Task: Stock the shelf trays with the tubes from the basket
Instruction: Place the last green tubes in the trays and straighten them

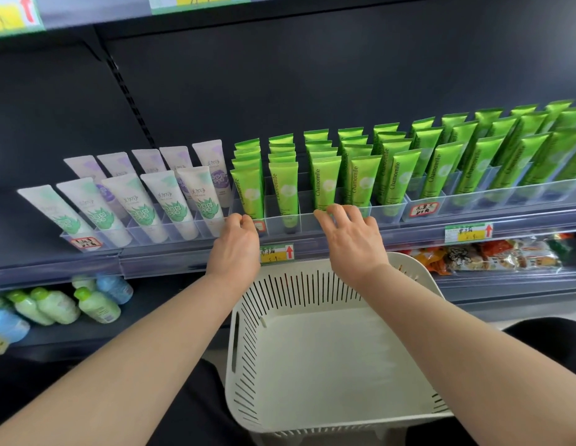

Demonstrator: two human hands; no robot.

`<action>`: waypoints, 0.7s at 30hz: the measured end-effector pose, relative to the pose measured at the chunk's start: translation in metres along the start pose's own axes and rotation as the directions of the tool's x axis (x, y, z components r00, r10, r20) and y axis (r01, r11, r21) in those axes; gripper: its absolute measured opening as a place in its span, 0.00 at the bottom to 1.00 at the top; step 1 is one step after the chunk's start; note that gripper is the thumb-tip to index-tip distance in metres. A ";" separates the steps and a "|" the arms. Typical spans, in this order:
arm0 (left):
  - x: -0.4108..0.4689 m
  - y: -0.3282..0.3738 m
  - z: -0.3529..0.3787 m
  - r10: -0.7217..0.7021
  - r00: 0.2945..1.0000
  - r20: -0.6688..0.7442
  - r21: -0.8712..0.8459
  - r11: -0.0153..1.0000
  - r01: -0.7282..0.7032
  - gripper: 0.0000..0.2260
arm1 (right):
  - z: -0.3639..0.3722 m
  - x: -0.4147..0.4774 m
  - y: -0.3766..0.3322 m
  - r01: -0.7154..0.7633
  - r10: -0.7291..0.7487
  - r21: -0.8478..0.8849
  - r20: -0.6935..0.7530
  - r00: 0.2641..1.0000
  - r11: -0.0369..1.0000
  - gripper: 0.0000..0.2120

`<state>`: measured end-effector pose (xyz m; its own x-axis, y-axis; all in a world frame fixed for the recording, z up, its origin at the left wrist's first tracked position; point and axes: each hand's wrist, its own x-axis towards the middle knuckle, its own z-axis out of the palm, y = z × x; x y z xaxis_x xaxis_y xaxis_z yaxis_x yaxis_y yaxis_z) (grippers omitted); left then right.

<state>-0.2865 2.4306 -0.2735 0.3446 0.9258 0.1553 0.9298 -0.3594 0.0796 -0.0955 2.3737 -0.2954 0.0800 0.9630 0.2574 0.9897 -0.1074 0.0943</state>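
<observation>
Basket sits low between the forearms, no tubes visible in it, so stocking looks done bar tidying. All the green tubes are up in the clear tray on the shelf, directly ahead of and just above both hands. Tray's long axis runs left-right along the shelf edge. Tubes stand cap-down, crimped end up, long axis near upright with a slight lean, in rows front to back, labels facing out. Left hand is at the tray's left end, fingers curled over the front lip by the first lane. Right hand is around the third lane, fingers bent and spread, tips on the same lip; can't tell from this angle whether it grips or just rests. Both hands are about equally near and empty of tubes. Next move is probably a push or pull square to the tray's long axis; uneven force would skew it. White tubes sit in the next tray left, touching or nearly so.
</observation>
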 end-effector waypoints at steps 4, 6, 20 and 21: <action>0.000 0.003 -0.001 -0.004 1.000 0.009 -0.003 1.000 0.004 0.26 | -0.002 0.001 0.002 0.003 -0.003 0.018 -0.003 1.000 1.000 0.32; 0.001 0.004 -0.002 -0.001 1.000 0.010 -0.001 1.000 0.001 0.25 | -0.002 0.001 0.002 0.002 -0.002 0.026 -0.005 1.000 1.000 0.33; 0.004 0.019 -0.005 0.021 1.000 -0.001 0.005 1.000 -0.021 0.20 | -0.002 0.001 0.014 -0.028 0.030 0.040 -0.038 0.999 0.999 0.30; 0.005 0.021 -0.005 0.022 1.000 0.003 0.006 1.000 -0.022 0.20 | -0.002 0.001 0.015 -0.030 0.031 0.038 -0.039 0.999 0.999 0.30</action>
<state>-0.2662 2.4269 -0.2663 0.3655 0.9179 0.1545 0.9226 -0.3792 0.0705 -0.0804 2.3722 -0.2921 0.1063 0.9488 0.2974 0.9907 -0.1266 0.0497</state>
